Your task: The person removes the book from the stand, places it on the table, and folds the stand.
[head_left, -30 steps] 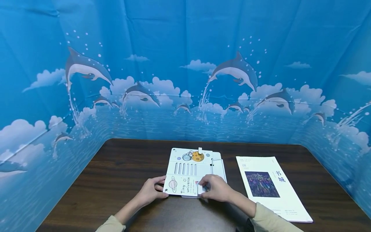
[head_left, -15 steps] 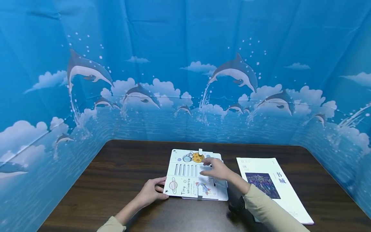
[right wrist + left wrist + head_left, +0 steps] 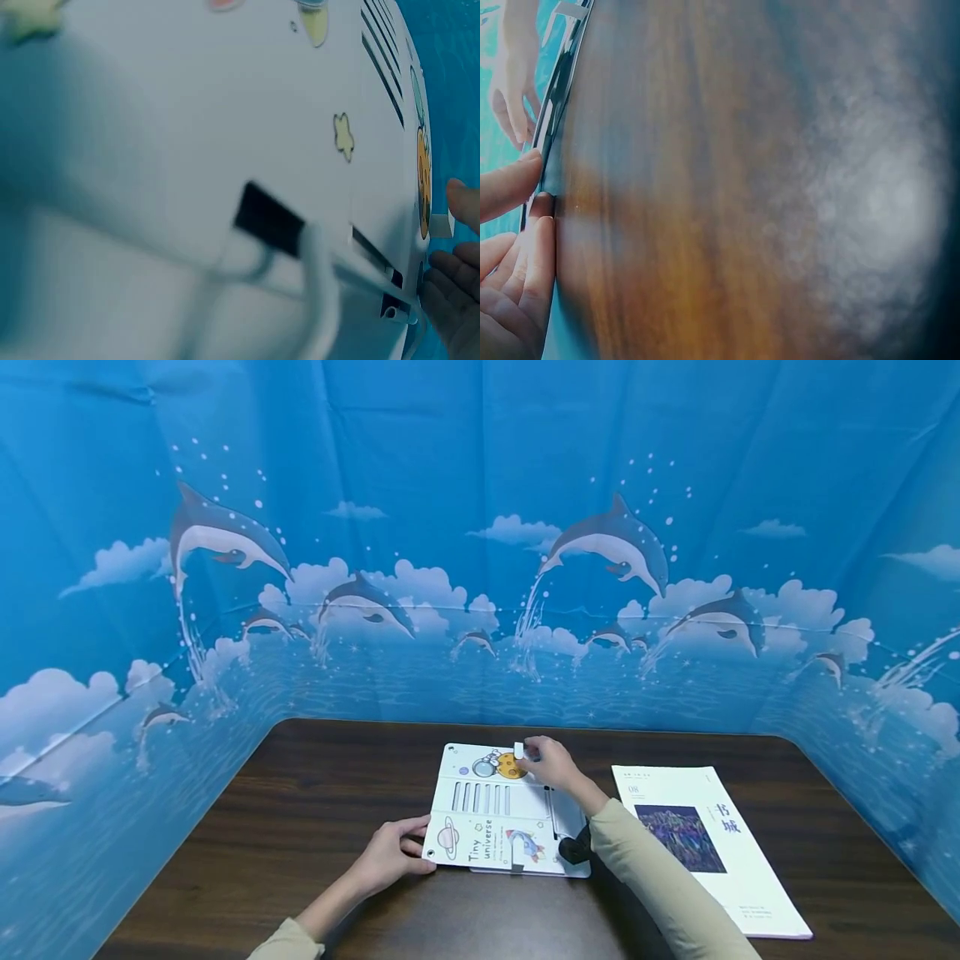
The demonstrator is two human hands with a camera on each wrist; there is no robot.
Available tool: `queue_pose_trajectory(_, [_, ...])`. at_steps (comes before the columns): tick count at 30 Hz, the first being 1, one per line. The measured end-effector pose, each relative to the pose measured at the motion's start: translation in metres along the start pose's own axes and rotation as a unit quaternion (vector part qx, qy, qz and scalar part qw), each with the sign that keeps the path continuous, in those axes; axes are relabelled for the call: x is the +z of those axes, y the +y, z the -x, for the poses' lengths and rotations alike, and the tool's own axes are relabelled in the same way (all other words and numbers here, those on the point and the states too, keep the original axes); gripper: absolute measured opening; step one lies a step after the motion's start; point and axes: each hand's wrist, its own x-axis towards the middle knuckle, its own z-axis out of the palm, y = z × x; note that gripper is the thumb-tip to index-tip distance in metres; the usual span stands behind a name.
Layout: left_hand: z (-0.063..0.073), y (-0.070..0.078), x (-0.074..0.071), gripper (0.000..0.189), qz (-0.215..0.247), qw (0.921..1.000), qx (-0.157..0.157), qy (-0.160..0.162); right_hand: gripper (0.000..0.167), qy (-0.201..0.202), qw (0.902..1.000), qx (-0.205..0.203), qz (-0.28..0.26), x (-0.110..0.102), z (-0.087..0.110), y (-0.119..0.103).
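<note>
A flat white book stand (image 3: 480,831) with "Tiny universe" lettering, a planet, a rocket and an astronaut printed on it lies on the table. My left hand (image 3: 393,847) holds its near left corner; in the left wrist view the thumb (image 3: 514,184) is on one side of the thin edge and the fingers on the other. At the far edge, my right hand (image 3: 553,764) is beside a small white clip (image 3: 518,750). The right wrist view shows thumb and fingers spread around that clip (image 3: 442,225). A second clip (image 3: 517,857) sits at the near edge.
Right of the stand lies a white book (image 3: 690,885) with a dark picture on its cover, partly behind my right sleeve (image 3: 660,868). A wire leg (image 3: 319,292) crosses the stand's right part. A blue dolphin curtain (image 3: 480,568) borders the dark wooden table (image 3: 315,785).
My right hand has let go of the near clip, which now shows its bent lip, and has moved across the stand to the far clip. The left hand stays at the corner.
</note>
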Motion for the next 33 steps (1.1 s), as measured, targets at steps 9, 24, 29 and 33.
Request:
queue_pose_trajectory(9, [0.001, 0.001, 0.0, 0.072, -0.005, 0.9999, 0.011, -0.012, 0.036, 0.003, 0.9975, 0.032, 0.063, 0.004, -0.006, -0.004])
queue_pose_trajectory(24, [0.002, 0.004, 0.001, 0.072, -0.018, 0.9998, 0.004, -0.01, 0.035, 0.014, 0.9965, 0.058, 0.058, 0.009, -0.002, -0.008])
queue_pose_trajectory(29, [0.002, 0.005, 0.001, 0.072, -0.031, 0.9993, 0.003, -0.02, 0.039, 0.013, 0.998, 0.056, 0.025, 0.005, 0.005, -0.007])
queue_pose_trajectory(33, [0.0, 0.006, -0.003, 0.072, -0.048, 0.9983, -0.005, -0.032, 0.041, -0.005, 0.999, 0.045, 0.008, -0.004, 0.015, -0.003])
